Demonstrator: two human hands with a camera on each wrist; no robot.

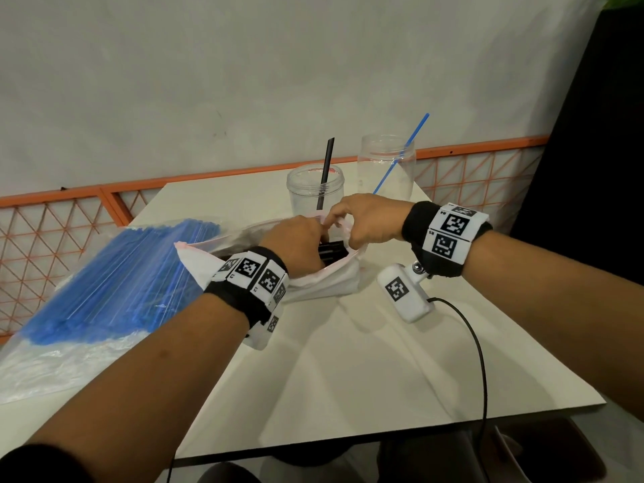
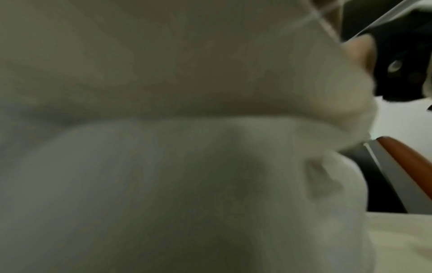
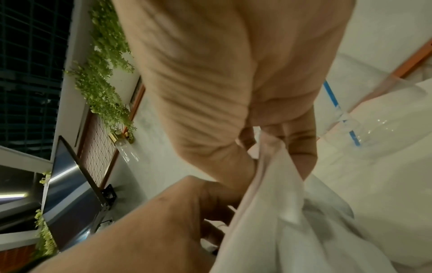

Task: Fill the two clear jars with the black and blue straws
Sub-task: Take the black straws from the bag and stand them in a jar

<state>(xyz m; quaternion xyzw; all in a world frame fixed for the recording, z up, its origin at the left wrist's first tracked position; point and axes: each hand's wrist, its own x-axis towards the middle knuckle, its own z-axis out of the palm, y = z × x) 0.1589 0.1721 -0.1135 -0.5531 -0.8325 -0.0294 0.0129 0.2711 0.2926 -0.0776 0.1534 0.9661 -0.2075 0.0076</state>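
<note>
Two clear jars stand at the table's far end. The left jar [image 1: 315,193] holds one black straw [image 1: 326,169]; the right jar [image 1: 386,165] holds one blue straw [image 1: 400,155]. In front of them lies a white plastic bag [image 1: 327,284] with black straws [image 1: 332,254] showing in its mouth. My left hand [image 1: 303,242] reaches into that mouth, fingertips hidden inside. My right hand [image 1: 339,217] pinches the bag's far rim. The right wrist view shows the right hand [image 3: 268,147] gripping the bag [image 3: 280,212], with the left hand [image 3: 182,206] beside it. White bag plastic [image 2: 187,147] fills the left wrist view.
A clear bag of blue straws [image 1: 122,273] lies on the left side of the white table [image 1: 348,378]. An orange mesh rail [image 1: 69,217] runs behind the table below a grey wall. A black cable [image 1: 477,343] trails from the right wrist camera over the table's front edge.
</note>
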